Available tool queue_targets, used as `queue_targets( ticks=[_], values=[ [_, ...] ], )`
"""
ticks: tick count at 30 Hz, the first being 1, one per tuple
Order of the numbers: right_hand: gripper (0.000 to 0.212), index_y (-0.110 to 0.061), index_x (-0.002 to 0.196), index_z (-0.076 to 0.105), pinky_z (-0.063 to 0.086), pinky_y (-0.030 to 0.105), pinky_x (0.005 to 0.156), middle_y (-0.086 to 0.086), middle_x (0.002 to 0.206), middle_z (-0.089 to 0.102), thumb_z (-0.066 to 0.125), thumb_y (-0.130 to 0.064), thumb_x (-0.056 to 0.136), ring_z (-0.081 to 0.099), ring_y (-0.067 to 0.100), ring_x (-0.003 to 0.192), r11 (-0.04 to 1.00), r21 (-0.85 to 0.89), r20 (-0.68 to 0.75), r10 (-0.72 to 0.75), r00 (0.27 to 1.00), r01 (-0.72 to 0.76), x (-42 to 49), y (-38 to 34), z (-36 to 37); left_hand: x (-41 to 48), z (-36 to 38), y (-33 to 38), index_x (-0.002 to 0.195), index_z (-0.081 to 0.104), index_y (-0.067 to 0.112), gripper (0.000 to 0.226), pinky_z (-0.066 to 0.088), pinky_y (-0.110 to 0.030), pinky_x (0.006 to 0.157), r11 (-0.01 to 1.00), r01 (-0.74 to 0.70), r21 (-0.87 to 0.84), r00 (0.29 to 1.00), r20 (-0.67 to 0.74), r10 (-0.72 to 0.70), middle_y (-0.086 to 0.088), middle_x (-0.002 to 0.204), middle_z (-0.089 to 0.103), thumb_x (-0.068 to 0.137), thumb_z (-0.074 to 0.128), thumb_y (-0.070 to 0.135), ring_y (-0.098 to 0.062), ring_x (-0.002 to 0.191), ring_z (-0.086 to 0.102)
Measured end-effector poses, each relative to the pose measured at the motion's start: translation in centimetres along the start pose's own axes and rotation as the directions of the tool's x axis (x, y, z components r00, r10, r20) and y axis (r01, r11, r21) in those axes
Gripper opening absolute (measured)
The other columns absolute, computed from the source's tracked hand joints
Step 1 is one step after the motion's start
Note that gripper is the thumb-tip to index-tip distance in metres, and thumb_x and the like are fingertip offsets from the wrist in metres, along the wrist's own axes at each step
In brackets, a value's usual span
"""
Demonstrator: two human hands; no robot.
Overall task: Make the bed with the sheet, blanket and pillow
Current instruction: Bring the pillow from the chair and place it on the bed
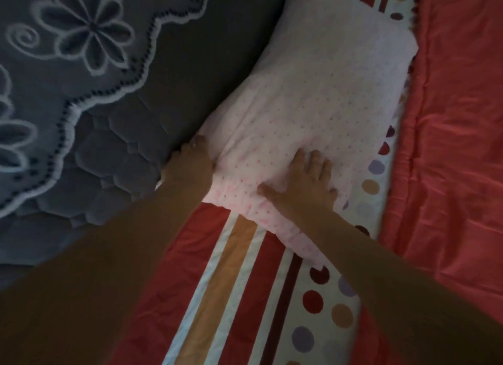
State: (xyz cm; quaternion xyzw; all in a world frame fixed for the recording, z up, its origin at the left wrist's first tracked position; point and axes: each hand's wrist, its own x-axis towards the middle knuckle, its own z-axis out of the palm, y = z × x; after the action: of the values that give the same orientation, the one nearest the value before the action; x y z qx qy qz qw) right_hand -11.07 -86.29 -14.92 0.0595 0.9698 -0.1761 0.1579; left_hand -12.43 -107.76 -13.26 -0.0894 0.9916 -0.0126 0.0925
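Note:
A pale pink pillow (321,92) with small red dots lies on a striped and dotted sheet (245,283) in red, white and tan. My right hand (304,182) presses flat on the pillow's near end, fingers spread. At the pillow's left edge, my left hand (190,163) is against the side, its fingers tucked out of sight between pillow and dark quilt. A plain coral-red blanket (451,147) covers the bed to the right of the sheet's dotted border.
A dark grey quilted fabric (81,92) with white flower embroidery and a scalloped trim fills the left side, right against the pillow. The lighting is dim.

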Motion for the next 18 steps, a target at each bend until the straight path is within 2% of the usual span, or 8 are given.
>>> queue_targets(
  ticks=[3,7,8,10,12,14,16,18],
  values=[
    [0.122,-0.029,0.157,-0.014,0.018,0.074,0.112,0.0,0.166,-0.015,0.048,-0.09,0.072,-0.01,0.032,0.154,1.0,-0.002,-0.011,0.008,1.0,-0.008,0.0,1.7,1.1,0.1,2.4,0.2,0.157,0.01,0.007,0.074,0.044,-0.053,0.096,0.985,0.073,-0.154,0.997,0.042,-0.067,-0.029,0.144,0.04,0.1,0.048,0.036,-0.05,0.121,0.05],
    [0.12,-0.031,0.157,-0.016,0.017,0.074,0.113,-0.003,0.167,-0.016,0.046,-0.091,0.073,-0.011,0.032,0.154,0.999,0.007,-0.118,-0.033,0.992,0.034,-2.0,2.8,2.4,-0.8,3.3,0.9,0.158,0.011,0.009,0.071,0.041,-0.053,0.099,0.942,0.169,-0.289,0.985,0.077,-0.153,-0.03,0.145,0.037,0.1,0.047,0.031,-0.05,0.125,0.045],
    [0.122,-0.03,0.157,-0.017,0.017,0.073,0.113,-0.001,0.167,-0.017,0.047,-0.091,0.072,-0.011,0.034,0.154,0.998,-0.023,-0.146,-0.063,0.987,0.06,-2.7,2.9,2.8,-1.1,3.4,0.9,0.158,0.013,0.009,0.071,0.042,-0.054,0.098,0.937,0.174,-0.304,0.985,0.049,-0.167,-0.031,0.144,0.038,0.099,0.047,0.03,-0.05,0.124,0.045],
    [0.13,-0.026,0.158,-0.017,0.019,0.073,0.113,0.005,0.167,-0.016,0.054,-0.089,0.069,-0.009,0.038,0.153,0.987,-0.113,-0.172,-0.133,0.976,0.115,-4.3,3.4,3.3,-1.9,3.3,1.2,0.157,0.014,0.006,0.072,0.044,-0.057,0.094,0.964,0.117,-0.239,0.984,-0.101,-0.145,-0.031,0.142,0.038,0.096,0.048,0.027,-0.051,0.121,0.046],
    [0.134,-0.024,0.158,-0.018,0.021,0.074,0.112,0.009,0.167,-0.017,0.069,-0.075,0.071,-0.009,0.04,0.153,0.963,-0.213,-0.159,-0.198,0.967,0.163,-5.6,4.5,4.3,-2.6,3.2,1.4,0.156,0.017,0.007,0.074,0.042,-0.06,0.099,0.993,-0.009,-0.12,0.964,-0.265,-0.023,-0.028,0.147,0.034,0.092,0.052,0.021,-0.049,0.127,0.042],
    [0.132,-0.025,0.157,-0.02,0.035,0.07,0.107,0.01,0.167,-0.016,0.083,-0.043,0.076,-0.004,0.041,0.153,0.952,-0.26,-0.149,-0.208,0.967,0.165,-6.1,5.6,4.7,-3.3,3.2,1.8,0.156,0.022,0.012,0.085,0.032,-0.061,0.112,0.974,-0.224,0.004,0.925,-0.315,0.214,-0.025,0.155,0.028,0.084,0.065,0.009,-0.046,0.14,0.031],
    [0.116,-0.027,0.158,-0.017,0.047,0.059,0.103,0.009,0.168,-0.009,0.072,-0.013,0.084,0.001,0.038,0.154,0.955,-0.223,-0.127,-0.229,0.965,0.197,-5.7,6.2,4.0,-4.2,3.7,2.2,0.158,0.02,0.017,0.103,0.022,-0.063,0.116,0.925,-0.371,0.086,0.893,-0.241,0.381,-0.021,0.161,0.022,0.074,0.077,0.006,-0.042,0.148,0.021],
    [0.094,-0.027,0.16,-0.007,0.047,0.052,0.105,0.008,0.168,0.002,0.053,-0.012,0.09,0.008,0.034,0.154,0.949,-0.19,-0.111,-0.275,0.955,0.252,-5.4,6.2,2.5,-5.0,4.3,2.6,0.16,0.002,0.022,0.118,0.019,-0.065,0.116,0.934,-0.346,0.09,0.926,-0.124,0.355,-0.016,0.165,0.007,0.074,0.082,0.019,-0.037,0.152,0.008]
  ],
)
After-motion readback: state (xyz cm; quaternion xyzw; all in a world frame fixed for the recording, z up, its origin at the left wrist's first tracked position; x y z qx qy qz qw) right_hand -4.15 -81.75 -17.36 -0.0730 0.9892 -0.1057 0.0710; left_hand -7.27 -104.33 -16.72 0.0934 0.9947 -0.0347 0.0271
